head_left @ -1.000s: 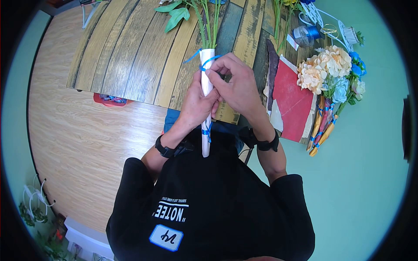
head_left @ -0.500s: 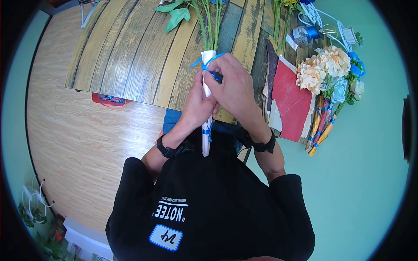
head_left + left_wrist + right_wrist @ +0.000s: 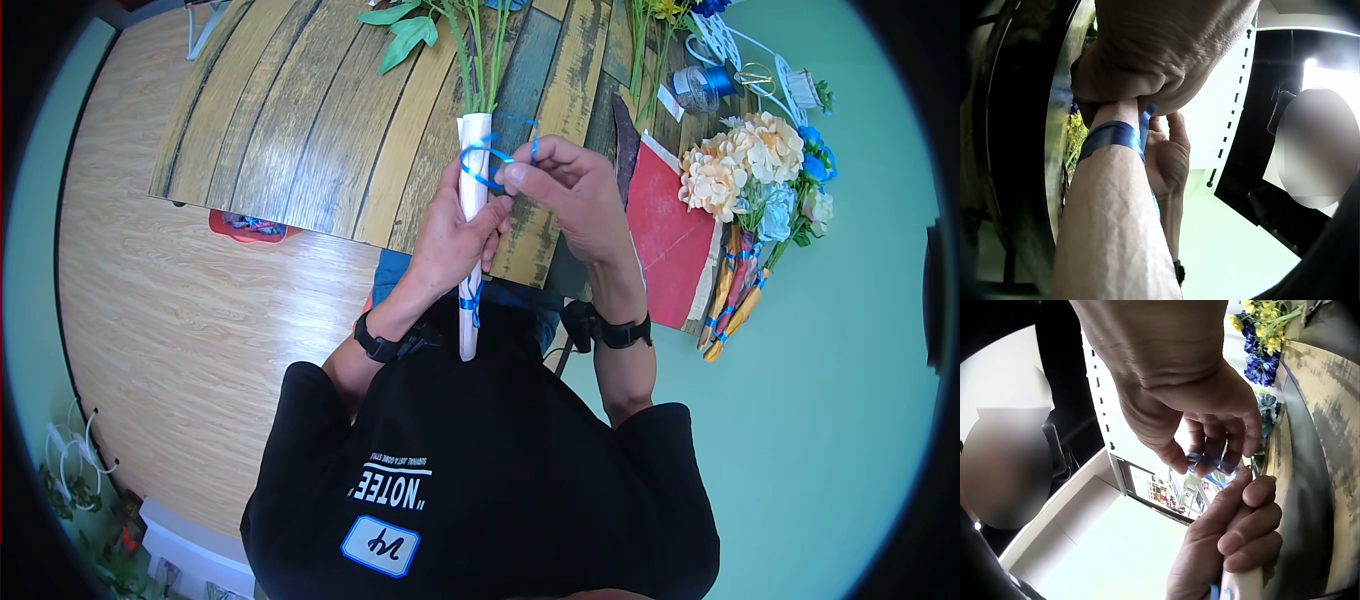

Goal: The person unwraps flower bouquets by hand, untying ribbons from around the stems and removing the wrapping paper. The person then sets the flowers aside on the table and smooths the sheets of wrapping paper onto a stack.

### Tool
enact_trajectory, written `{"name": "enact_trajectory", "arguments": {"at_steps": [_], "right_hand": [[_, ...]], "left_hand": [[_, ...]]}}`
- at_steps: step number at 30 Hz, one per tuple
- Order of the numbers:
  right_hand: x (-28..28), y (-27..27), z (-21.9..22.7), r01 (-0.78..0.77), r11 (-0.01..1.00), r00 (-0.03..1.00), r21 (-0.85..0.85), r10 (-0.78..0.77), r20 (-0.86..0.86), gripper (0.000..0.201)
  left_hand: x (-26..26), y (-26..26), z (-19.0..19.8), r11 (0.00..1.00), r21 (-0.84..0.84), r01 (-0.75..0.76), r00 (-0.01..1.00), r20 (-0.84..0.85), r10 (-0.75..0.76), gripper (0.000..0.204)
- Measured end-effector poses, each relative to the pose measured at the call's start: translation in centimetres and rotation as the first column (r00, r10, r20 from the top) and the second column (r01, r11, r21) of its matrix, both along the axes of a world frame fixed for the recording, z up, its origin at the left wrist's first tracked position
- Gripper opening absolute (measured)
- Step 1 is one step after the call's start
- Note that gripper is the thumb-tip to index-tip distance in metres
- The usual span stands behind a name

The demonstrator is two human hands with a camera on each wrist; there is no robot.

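Observation:
My left hand (image 3: 452,238) grips a white paper wrap (image 3: 477,128) around green stems (image 3: 482,75), just below its upper end. A thin blue ribbon (image 3: 472,150) curves off the wrap toward my right hand (image 3: 582,200), whose thumb and fingers pinch it beside the bundle. The right wrist view shows that pinched ribbon (image 3: 1205,462) between the right hand's (image 3: 1191,394) fingertips, close to the left hand's (image 3: 1235,528) thumb. Lower on the wrap (image 3: 1107,219), another blue ribbon band (image 3: 1110,137) goes around it, below my left hand (image 3: 1154,56).
To the right lie red paper (image 3: 675,235), finished-looking bouquets with cream flowers (image 3: 765,145), and a blue ribbon spool (image 3: 718,77). Yellow flowers (image 3: 665,8) stand at the far edge. A red container (image 3: 245,225) shows below the wooden table's (image 3: 300,130) left edge.
My right hand has moved right, away from the wrap, with ribbon in its fingers, and a wider ribbon loop now shows. The left hand keeps its grip on the wrap.

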State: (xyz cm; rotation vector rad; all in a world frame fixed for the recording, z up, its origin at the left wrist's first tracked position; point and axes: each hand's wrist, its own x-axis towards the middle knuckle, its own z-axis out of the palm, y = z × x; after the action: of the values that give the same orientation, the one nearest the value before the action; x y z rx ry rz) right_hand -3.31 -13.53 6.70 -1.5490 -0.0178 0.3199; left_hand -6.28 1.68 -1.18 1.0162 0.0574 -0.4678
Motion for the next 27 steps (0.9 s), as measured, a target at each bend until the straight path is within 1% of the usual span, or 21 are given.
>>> {"name": "enact_trajectory", "arguments": {"at_steps": [1,5,7,8,9,10,11,13,14,17,19,21,22,23,25,26,27], "right_hand": [[0.0,-0.1,0.0,0.039,0.999,0.999,0.029,-0.040,0.028,0.016],[0.0,-1.7,1.1,0.069,0.994,0.992,0.086,-0.077,0.098,0.017],[-0.2,-2.4,2.3,0.083,0.977,0.984,0.198,-0.112,0.142,0.016],[-0.3,-2.8,2.9,0.085,0.977,0.983,0.198,-0.114,0.142,0.016],[-0.3,-3.0,3.5,0.074,0.966,0.974,0.246,-0.123,0.190,0.015],[-0.3,-3.3,4.1,0.061,0.954,0.962,0.293,-0.134,0.237,0.014],[-0.4,-3.7,4.7,0.063,0.954,0.962,0.293,-0.136,0.237,0.014],[-0.5,-4.4,6.1,0.070,0.925,0.934,0.373,-0.192,0.300,0.012],[-0.5,-4.8,7.0,0.062,0.938,0.921,0.341,-0.186,0.343,0.013],[0.0,-6.8,9.4,0.096,0.942,0.892,0.321,-0.225,0.393,0.014],[0.5,-8.2,11.0,0.107,0.942,0.886,0.317,-0.235,0.399,0.016],[1.2,-9.1,12.0,0.161,0.969,0.847,0.187,-0.233,0.479,0.017],[1.7,-9.6,12.0,0.214,0.966,0.840,0.144,-0.257,0.478,0.019],[2.4,-10.0,12.0,0.225,0.964,0.835,0.140,-0.265,0.483,0.019],[4.2,-10.8,11.9,0.262,0.963,0.840,0.055,-0.256,0.479,0.020],[5.3,-12.3,11.4,0.318,0.947,0.847,0.036,-0.301,0.437,0.018],[6.4,-12.8,10.7,0.318,0.948,0.845,0.033,-0.299,0.443,0.018]], "left_hand": [[0.0,0.0,-0.1,1.000,0.001,0.001,1.000,0.001,-0.001,0.057],[0.0,0.1,-0.1,1.000,-0.012,0.002,1.000,-0.007,-0.002,0.054],[0.0,0.2,-0.1,1.000,-0.012,0.012,1.000,-0.014,-0.012,0.053],[-0.1,0.2,-0.2,1.000,-0.010,0.009,0.999,-0.041,-0.009,0.043],[-0.1,0.1,-0.3,1.000,-0.009,0.006,0.998,-0.068,-0.007,0.033],[-0.1,0.1,-0.1,1.000,-0.009,0.008,0.998,-0.068,-0.008,0.033],[-0.1,0.2,0.1,1.000,-0.013,-0.014,0.998,-0.056,0.013,0.030],[-0.2,0.3,0.2,0.999,-0.016,-0.030,0.999,-0.043,0.029,0.028],[-0.2,0.3,0.1,1.000,-0.013,-0.026,0.999,-0.048,0.025,0.027],[-0.2,0.3,-0.1,1.000,-0.008,-0.018,0.999,-0.049,0.017,0.026],[-0.1,0.4,0.0,1.000,-0.010,-0.009,0.999,-0.041,0.009,0.026],[0.0,0.5,0.3,1.000,-0.009,-0.009,0.999,-0.050,0.009,0.030],[0.0,0.4,0.2,1.000,-0.003,-0.008,0.998,-0.059,0.007,0.027],[0.0,0.5,0.3,1.000,-0.008,0.004,0.998,-0.056,-0.005,0.027],[0.1,0.5,0.6,1.000,-0.028,-0.010,0.998,-0.060,0.009,0.025],[0.1,0.6,0.6,0.999,-0.031,-0.006,0.998,-0.067,0.004,0.024],[0.1,0.6,0.6,0.999,-0.036,-0.007,0.998,-0.062,0.004,0.024]]}}
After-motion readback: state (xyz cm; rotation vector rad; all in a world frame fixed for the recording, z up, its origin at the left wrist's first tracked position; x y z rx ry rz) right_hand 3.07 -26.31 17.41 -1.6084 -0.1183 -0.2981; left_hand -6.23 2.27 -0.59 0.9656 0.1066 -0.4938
